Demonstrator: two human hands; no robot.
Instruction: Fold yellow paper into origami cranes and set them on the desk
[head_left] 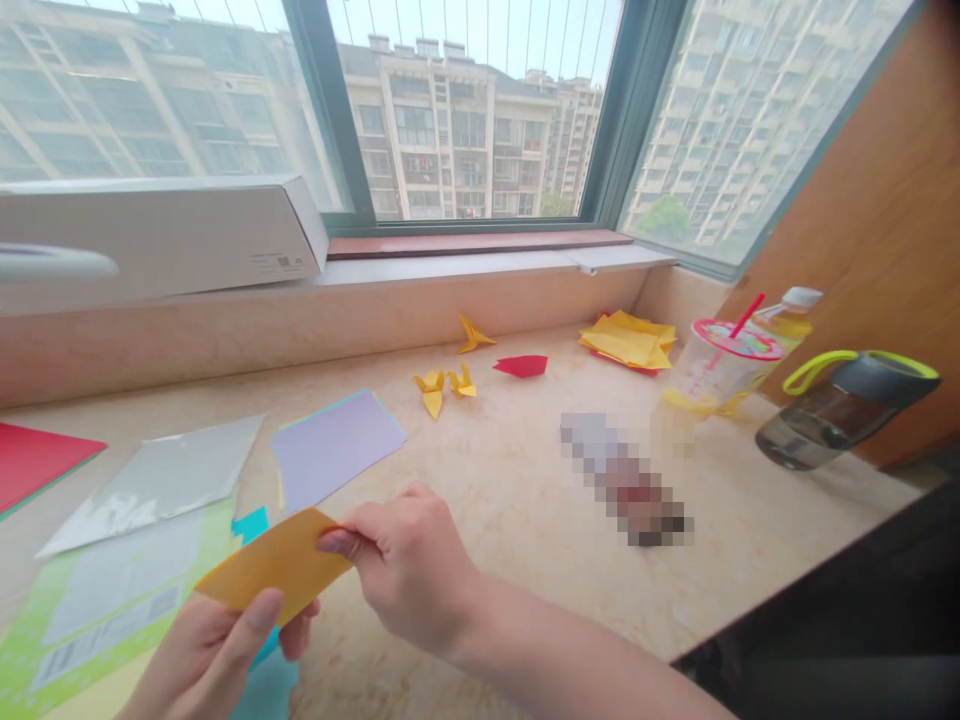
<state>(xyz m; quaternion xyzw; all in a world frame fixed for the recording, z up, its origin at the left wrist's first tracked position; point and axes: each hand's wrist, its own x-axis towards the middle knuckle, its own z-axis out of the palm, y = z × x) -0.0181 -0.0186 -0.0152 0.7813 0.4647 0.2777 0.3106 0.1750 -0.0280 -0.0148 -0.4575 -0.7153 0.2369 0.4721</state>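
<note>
A folded piece of yellow paper (281, 565) is held in the air between both hands, above the stone counter. My left hand (217, 645) grips its lower left part, the thumb lying on top and fingers beneath. At the upper right corner, my right hand (409, 560) pinches the paper between thumb and fingers. Blue paper (266, 690) lies partly hidden under the yellow sheet and my left hand. Beyond the hands are several folded yellow paper figures (431, 392) and a red folded piece (521, 366).
Purple paper (337, 445), a clear packet (161, 475) and red paper (41, 465) lie on the left. Yellow sheets (628, 340), a lidded cup (720, 365) and a dark bottle (840, 410) stand or lie at right. A long white box (157, 240) rests by the window.
</note>
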